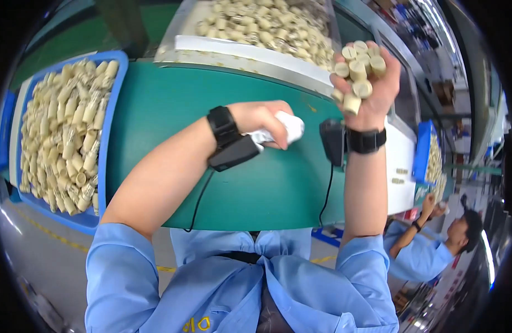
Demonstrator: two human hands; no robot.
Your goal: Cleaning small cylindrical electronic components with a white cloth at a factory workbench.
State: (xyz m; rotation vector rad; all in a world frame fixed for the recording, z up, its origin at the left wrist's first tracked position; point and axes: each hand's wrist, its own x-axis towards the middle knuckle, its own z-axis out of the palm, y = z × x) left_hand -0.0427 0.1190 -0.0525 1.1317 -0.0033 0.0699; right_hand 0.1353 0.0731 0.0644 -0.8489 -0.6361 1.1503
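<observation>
My left hand (256, 117) is closed over the middle of the green worktop, around a crumpled white cloth or tissue (292, 127) that sticks out past the fingers. My right hand (382, 94) is raised at the right end of the tray, palm up. Several short cream cylindrical caps (357, 70) lie heaped in that palm, with the fingers curled up behind them. A strap with a black box sits on each wrist.
Cream cylinders with metal ends fill a blue bin (114, 111) at the left and a pale tray (234, 60) at the back. The green worktop (173, 94) lies between. At the right are a white surface (399, 191), another blue bin (422, 150) and a co-worker (419, 252).
</observation>
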